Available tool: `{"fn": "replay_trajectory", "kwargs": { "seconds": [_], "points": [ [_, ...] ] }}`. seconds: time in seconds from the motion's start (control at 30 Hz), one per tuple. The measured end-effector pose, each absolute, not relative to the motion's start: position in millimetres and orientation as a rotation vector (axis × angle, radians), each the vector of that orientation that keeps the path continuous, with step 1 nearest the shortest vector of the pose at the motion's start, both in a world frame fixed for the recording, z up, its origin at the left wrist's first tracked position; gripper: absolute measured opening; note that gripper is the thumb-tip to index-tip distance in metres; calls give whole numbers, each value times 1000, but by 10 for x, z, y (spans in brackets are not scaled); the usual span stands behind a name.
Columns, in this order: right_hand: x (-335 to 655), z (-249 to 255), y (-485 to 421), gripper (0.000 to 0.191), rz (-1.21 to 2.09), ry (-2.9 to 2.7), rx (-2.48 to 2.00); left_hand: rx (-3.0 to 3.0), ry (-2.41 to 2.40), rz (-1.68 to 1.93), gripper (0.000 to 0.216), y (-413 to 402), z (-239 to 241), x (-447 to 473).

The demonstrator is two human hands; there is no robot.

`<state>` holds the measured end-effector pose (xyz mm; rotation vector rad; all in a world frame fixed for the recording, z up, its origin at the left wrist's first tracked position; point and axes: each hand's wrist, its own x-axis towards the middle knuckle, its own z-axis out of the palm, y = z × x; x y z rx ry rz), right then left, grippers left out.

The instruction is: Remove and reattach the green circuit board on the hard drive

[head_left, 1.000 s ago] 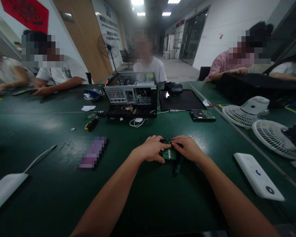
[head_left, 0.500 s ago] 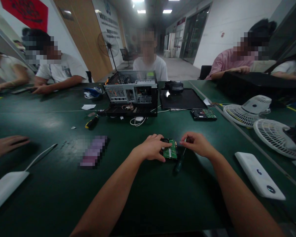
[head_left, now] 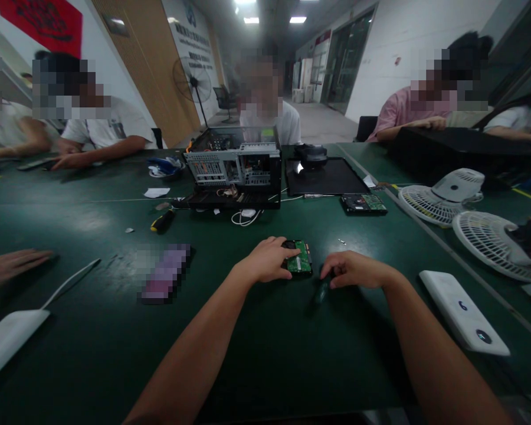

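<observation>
Pointing inward, hands (head_left: 269, 260) (head_left: 351, 270) just apart

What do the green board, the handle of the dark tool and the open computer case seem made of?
Green board: probably coated circuit laminate, judging by its flat green face and pale marks.
Tool handle: perhaps smooth plastic, being dark greenish, though blurred.
Computer case: grey, perforated panel suggests sheet metal.

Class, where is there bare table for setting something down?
Bare table lies between phone and left hand, and between right hand and white device. Crowded: between the hands, with circuit board and screwdriver, and around the computer case.
</observation>
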<state>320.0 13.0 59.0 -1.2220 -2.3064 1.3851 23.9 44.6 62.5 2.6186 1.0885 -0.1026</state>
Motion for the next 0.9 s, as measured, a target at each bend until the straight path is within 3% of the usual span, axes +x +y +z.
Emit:
{"fn": "replay_trajectory", "kwargs": {
  "seconds": [0.1, 0.27, 0.43, 0.9],
  "points": [
    [3183, 549, 165, 30, 1344, -1973, -1187, 2621, 1087, -87, 74, 442, 636, 242],
    [2930, 381, 258, 29, 893, -1417, -1177, 2649, 1000, -82, 73, 413, 654, 295],
    [2686, 219, 252, 40, 778, -1428, -1128, 2652, 952, -64, 74, 378, 637, 357],
    [2647, 187, 207, 38, 781, -1607, -1245, 2618, 952, -121, 75, 374, 670, 353]
  ]
}}
